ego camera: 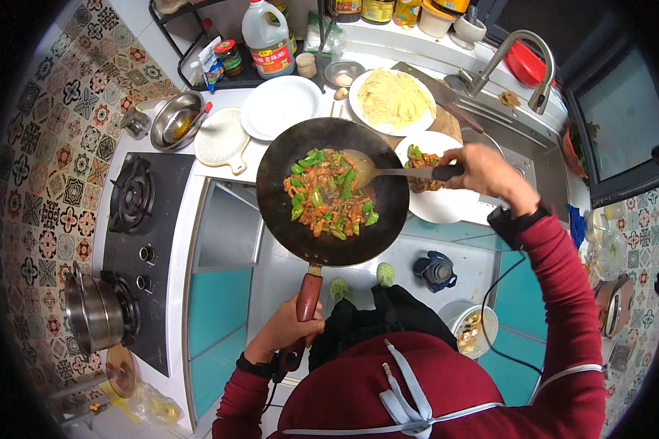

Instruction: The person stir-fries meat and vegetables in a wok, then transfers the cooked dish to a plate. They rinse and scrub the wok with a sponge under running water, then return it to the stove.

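My left hand point(292, 325) grips the wooden handle of a black wok point(277, 219), which is held up in front of me. Inside lie cooked meat strips and green pepper pieces point(329, 192). My right hand point(480, 170) is closed on the black handle of a metal spatula point(401, 172), whose blade rests among the food at the wok's upper right. Beneath the spatula handle and my right hand, partly hidden, a white plate point(445, 206) holds some of the same meat and peppers.
A plate of pale shredded vegetable point(396, 101), an empty white plate point(281, 107) and a steel bowl point(162, 129) stand on the counter. At left is a gas hob point(159, 208) with a steel pot point(96, 313). A sink faucet point(546, 60) rises upper right; a waste bucket point(491, 329) stands on the floor.
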The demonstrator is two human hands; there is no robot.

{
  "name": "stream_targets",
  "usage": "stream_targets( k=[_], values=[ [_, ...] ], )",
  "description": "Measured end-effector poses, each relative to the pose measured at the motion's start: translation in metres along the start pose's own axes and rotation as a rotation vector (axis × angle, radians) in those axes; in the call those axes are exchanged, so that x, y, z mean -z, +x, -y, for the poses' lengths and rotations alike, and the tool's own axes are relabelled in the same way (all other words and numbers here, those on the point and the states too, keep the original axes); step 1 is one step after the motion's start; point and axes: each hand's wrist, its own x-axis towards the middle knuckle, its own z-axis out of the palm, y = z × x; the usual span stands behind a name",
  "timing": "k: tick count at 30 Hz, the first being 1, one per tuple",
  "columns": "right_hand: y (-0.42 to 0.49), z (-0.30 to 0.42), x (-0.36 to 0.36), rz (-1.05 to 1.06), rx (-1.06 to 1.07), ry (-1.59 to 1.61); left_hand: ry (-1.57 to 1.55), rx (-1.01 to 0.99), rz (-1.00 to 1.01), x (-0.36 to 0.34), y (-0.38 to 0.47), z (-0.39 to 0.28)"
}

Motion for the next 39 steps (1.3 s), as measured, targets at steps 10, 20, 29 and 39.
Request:
stream_targets(
  k=[10, 20, 29, 39],
  values=[
    [-0.015, 0.013, -0.121, 0.097, 0.019, 1.031, 0.052, 0.072, -0.074, 0.001, -0.002, -0.004],
    [-0.064, 0.007, -0.093, 0.026, -0.115, 1.071, 0.129, 0.097, -0.141, 0.000, -0.004, -0.016],
    [-0.136, -0.052, -0.054, -0.173, -0.261, 0.922, 0.189, 0.141, -0.192, -0.006, -0.006, -0.032],
    [-0.171, -0.106, -0.067, -0.289, -0.452, 0.410, 0.205, 0.115, -0.218, -0.004, -0.005, -0.035]
  ],
)
